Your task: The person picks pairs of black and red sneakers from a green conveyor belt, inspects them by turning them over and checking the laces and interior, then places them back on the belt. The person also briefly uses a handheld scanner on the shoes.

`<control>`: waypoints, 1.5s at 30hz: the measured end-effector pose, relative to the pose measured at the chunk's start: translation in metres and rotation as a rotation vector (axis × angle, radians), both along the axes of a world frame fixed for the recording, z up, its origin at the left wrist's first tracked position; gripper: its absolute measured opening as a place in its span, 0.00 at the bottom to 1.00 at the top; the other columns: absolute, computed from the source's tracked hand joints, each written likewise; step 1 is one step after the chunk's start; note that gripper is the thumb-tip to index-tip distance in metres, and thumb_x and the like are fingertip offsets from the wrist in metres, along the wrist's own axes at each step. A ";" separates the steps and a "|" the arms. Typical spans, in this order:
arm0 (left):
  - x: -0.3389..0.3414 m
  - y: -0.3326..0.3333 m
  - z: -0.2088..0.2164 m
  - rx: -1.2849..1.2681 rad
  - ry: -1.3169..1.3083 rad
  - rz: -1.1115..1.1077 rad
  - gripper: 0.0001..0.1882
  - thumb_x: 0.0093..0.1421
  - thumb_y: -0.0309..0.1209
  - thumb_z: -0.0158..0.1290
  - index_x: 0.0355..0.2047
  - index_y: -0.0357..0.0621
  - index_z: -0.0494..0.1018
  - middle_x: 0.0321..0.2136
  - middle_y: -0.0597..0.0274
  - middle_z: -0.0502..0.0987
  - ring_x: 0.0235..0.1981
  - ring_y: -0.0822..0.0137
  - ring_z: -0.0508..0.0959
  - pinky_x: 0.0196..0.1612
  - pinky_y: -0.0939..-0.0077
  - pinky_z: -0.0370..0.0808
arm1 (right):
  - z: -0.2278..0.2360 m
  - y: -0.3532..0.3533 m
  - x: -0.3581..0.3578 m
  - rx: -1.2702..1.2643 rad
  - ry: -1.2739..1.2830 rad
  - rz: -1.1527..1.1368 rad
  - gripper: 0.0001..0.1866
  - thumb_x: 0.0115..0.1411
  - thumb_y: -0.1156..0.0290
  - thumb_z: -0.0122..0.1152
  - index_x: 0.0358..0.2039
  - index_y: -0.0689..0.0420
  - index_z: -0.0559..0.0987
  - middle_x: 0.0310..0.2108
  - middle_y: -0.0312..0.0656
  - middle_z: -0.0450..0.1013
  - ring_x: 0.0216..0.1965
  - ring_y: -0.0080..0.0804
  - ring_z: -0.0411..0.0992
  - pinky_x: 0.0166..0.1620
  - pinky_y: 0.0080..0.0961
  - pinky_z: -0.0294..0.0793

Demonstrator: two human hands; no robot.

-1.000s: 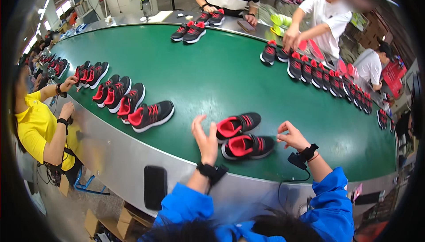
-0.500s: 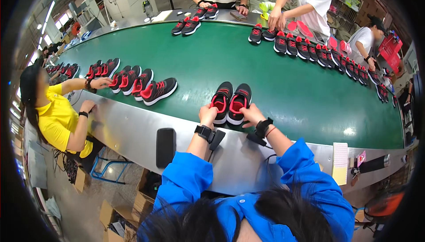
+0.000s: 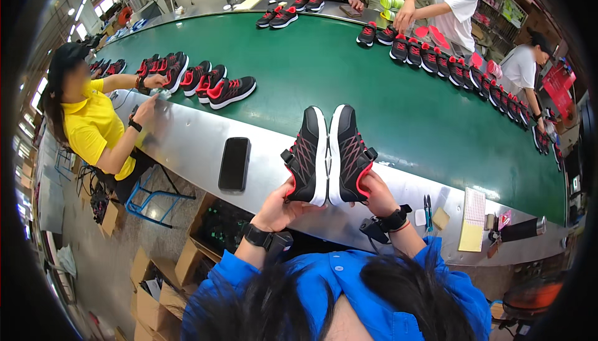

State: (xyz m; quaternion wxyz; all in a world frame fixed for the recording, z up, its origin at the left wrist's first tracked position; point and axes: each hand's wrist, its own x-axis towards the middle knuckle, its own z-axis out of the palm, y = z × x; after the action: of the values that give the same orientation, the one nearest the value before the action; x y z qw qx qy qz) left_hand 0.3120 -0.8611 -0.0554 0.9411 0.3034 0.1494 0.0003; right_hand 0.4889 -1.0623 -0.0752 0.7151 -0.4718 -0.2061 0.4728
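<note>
A pair of black sneakers with red trim and white soles is up in front of me, one in each hand. My left hand [image 3: 278, 209] is closed round the heel of the left sneaker [image 3: 304, 157]. By its heel too, my right hand [image 3: 379, 194] grips the right sneaker [image 3: 350, 154]. Both shoes are tipped on their sides, white soles facing each other and touching or nearly so toward the heels. Their toes point away from me. The fingers under the heels are partly hidden.
A green belt [image 3: 286, 73] runs beyond the steel edge. On the steel lie a black phone [image 3: 235, 164], pens [image 3: 428, 212] and a paper pad [image 3: 473, 219]. More sneakers [image 3: 232, 92] stand at left and far right. A co-worker in yellow [image 3: 93, 126] handles one at left.
Both sneakers have come off the belt toward me and been turned sole to sole, one in each hand. The co-worker at left has tilted up a shoe.
</note>
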 end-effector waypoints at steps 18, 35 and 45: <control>-0.018 -0.084 -0.035 2.236 0.403 0.297 0.49 0.49 0.41 0.65 0.68 0.45 0.54 0.50 0.44 0.64 0.50 0.47 0.65 0.52 0.54 0.63 | 0.007 -0.057 -0.047 -0.692 -1.518 -0.416 0.37 0.47 0.61 0.71 0.59 0.52 0.71 0.44 0.44 0.68 0.45 0.41 0.69 0.39 0.35 0.76; 0.008 -0.065 -0.017 0.508 0.288 0.201 0.29 0.72 0.47 0.41 0.66 0.42 0.57 0.45 0.62 0.74 0.43 0.70 0.74 0.44 0.74 0.72 | 0.002 -0.060 -0.005 -0.497 -0.086 -0.192 0.30 0.64 0.58 0.60 0.61 0.58 0.65 0.45 0.44 0.73 0.43 0.30 0.75 0.33 0.25 0.78; 0.013 -0.057 -0.031 1.024 0.225 0.334 0.29 0.71 0.40 0.44 0.64 0.31 0.57 0.56 0.45 0.66 0.57 0.56 0.67 0.61 0.65 0.62 | -0.004 -0.052 0.000 -0.317 -0.068 0.026 0.32 0.68 0.62 0.54 0.66 0.66 0.59 0.52 0.46 0.72 0.49 0.30 0.75 0.32 0.21 0.80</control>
State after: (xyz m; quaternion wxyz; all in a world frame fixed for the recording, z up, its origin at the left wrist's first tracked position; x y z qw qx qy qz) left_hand 0.3252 -0.9183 -0.0866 0.6384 0.6929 0.2762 0.1899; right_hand 0.4885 -1.1147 -0.0797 0.6183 -0.5917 -0.1590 0.4923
